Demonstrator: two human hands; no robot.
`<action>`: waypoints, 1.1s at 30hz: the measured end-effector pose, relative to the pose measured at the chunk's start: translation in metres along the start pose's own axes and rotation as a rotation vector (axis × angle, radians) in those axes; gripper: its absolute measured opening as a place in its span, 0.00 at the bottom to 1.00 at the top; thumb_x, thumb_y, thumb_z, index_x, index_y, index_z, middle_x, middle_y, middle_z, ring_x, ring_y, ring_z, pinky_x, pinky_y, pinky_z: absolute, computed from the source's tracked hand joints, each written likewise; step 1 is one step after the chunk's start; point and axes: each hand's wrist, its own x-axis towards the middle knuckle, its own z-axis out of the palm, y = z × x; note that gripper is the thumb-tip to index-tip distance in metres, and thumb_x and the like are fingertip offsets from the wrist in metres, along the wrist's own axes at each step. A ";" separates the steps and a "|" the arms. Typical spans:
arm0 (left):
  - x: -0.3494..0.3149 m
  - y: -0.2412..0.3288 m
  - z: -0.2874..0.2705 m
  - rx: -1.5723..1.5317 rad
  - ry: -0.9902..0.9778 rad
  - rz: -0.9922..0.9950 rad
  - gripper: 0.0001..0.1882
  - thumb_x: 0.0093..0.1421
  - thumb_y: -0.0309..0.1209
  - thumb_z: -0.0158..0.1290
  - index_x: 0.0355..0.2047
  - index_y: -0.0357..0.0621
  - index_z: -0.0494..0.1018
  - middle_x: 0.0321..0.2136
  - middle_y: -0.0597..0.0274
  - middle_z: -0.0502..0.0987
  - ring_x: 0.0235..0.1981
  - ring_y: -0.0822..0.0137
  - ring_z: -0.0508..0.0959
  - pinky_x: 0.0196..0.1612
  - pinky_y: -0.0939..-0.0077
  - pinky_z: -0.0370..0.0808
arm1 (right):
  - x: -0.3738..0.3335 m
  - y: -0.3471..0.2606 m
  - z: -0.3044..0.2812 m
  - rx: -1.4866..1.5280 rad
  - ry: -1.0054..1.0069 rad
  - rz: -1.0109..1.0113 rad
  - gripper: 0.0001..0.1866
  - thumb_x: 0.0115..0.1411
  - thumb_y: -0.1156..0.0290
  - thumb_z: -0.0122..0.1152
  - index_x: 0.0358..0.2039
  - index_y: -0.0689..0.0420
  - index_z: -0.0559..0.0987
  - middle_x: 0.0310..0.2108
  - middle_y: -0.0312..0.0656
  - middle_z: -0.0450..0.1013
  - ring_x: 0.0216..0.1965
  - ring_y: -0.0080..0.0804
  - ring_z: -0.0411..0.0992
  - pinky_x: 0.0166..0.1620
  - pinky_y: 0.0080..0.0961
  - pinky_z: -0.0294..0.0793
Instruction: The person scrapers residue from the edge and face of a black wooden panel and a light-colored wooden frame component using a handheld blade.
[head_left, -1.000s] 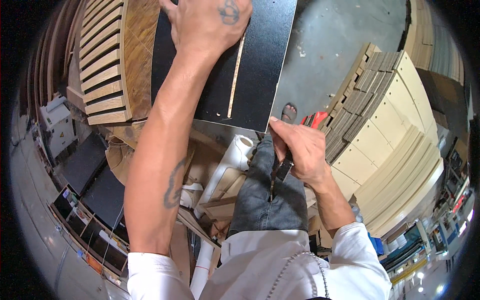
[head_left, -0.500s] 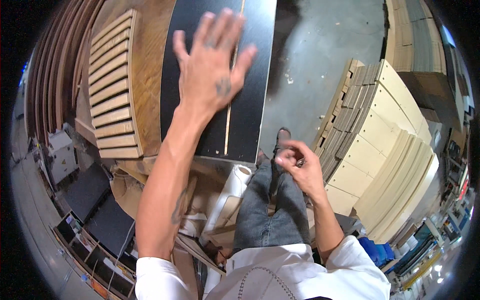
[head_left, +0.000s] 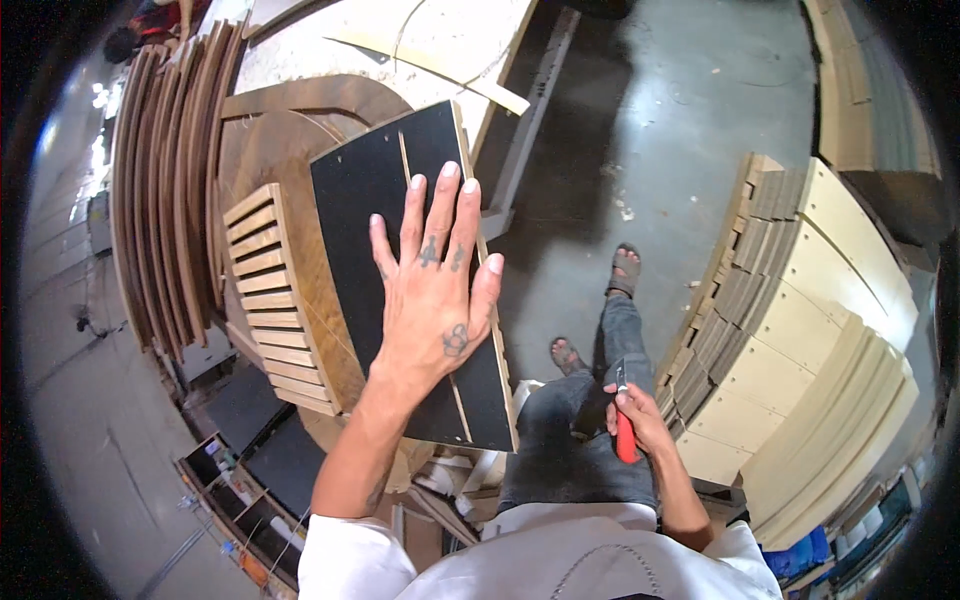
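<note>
**A:** What changed on my feed vs half a second back?

**B:** Left hand (head_left: 432, 300) has slid down the black panel (head_left: 400, 270). Before, it sat near the panel's far end; now it's over the middle, toward the near right edge. Fingers spread wide, palm down. I can't tell if it's pressed flat or just above the surface. The panel now shows whole, with its pale groove line running lengthwise.

**A:** Right hand?

**B:** Right hand (head_left: 632, 425) has dropped beside the thigh, fingers curled tight around a red-handled cutter (head_left: 624, 432), blade end pointing up. Earlier it was up nearer the panel's corner.

**A:** Where does the panel sit?

**B:** On a brown wooden board (head_left: 300, 140), just beside a slatted wooden piece (head_left: 270, 290) on its left.

**A:** Surroundings, obstructions?

**B:** Curved wooden strips (head_left: 165, 190) stacked at far left. Pale stacked boards (head_left: 810, 340) fill the right, close to the right hand. Grey concrete floor (head_left: 680, 150) between. Person's sandalled feet (head_left: 625, 272) stand there.
</note>
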 end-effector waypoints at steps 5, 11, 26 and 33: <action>0.034 -0.004 0.000 0.030 0.107 0.014 0.47 0.50 0.33 0.56 0.72 0.39 0.57 0.69 0.48 0.58 0.64 0.46 0.62 0.63 0.47 0.57 | 0.018 -0.049 0.008 -0.116 -0.010 0.115 0.16 0.77 0.62 0.48 0.55 0.60 0.72 0.30 0.40 0.76 0.28 0.29 0.76 0.33 0.25 0.78; 0.048 -0.010 -0.004 -0.045 0.129 -0.072 0.48 0.46 0.32 0.57 0.71 0.39 0.59 0.66 0.42 0.59 0.58 0.45 0.63 0.61 0.48 0.60 | 0.050 -0.112 0.068 -0.052 -0.083 -0.122 0.13 0.75 0.69 0.52 0.54 0.60 0.74 0.36 0.42 0.79 0.30 0.26 0.75 0.36 0.24 0.76; 0.051 -0.027 0.000 -0.021 0.116 -0.043 0.41 0.62 0.48 0.54 0.68 0.32 0.63 0.68 0.34 0.61 0.67 0.44 0.62 0.67 0.46 0.54 | 0.034 -0.111 0.196 -0.018 -0.147 -0.051 0.21 0.61 0.70 0.74 0.53 0.61 0.81 0.44 0.43 0.83 0.44 0.25 0.79 0.49 0.26 0.82; 0.056 -0.025 -0.003 0.030 0.106 -0.031 0.36 0.59 0.44 0.55 0.66 0.39 0.70 0.66 0.33 0.62 0.62 0.44 0.64 0.65 0.50 0.58 | 0.036 -0.103 0.194 0.022 -0.167 -0.049 0.21 0.61 0.71 0.74 0.53 0.62 0.81 0.44 0.44 0.83 0.43 0.23 0.80 0.48 0.24 0.82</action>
